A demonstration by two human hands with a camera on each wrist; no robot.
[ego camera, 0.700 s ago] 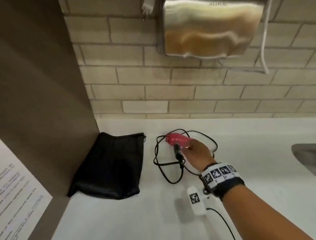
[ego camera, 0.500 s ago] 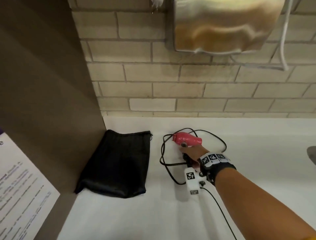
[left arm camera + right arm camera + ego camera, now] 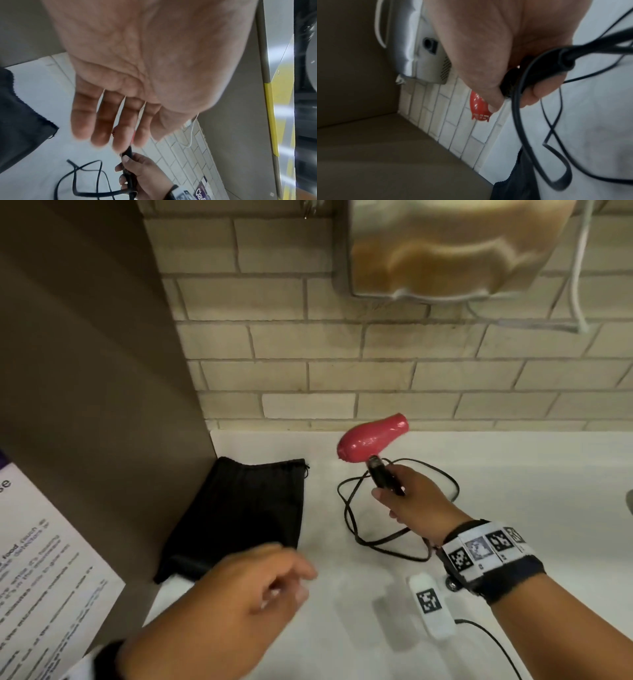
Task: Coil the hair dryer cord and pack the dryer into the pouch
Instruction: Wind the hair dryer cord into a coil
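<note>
My right hand (image 3: 394, 494) grips the black handle of the pink hair dryer (image 3: 371, 437) and holds it up off the white counter (image 3: 513, 474). The dryer's body shows red past my thumb in the right wrist view (image 3: 478, 106). Its black cord (image 3: 352, 518) hangs from the handle and lies in loose loops on the counter (image 3: 556, 148). The black pouch (image 3: 239, 515) lies flat to the left by the brown side wall. My left hand (image 3: 274, 580) hovers empty over the counter near the pouch's front corner, fingers straight (image 3: 101, 125).
A brown partition (image 3: 85, 371) bounds the counter on the left, with a printed notice (image 3: 34, 559) on it. A metal dispenser (image 3: 445, 248) hangs on the tiled wall (image 3: 342, 371) above the dryer. A sink edge (image 3: 629, 501) shows at far right.
My right hand has taken the dryer by its handle and lifted it off the counter. My left hand has come into view from the lower left.
</note>
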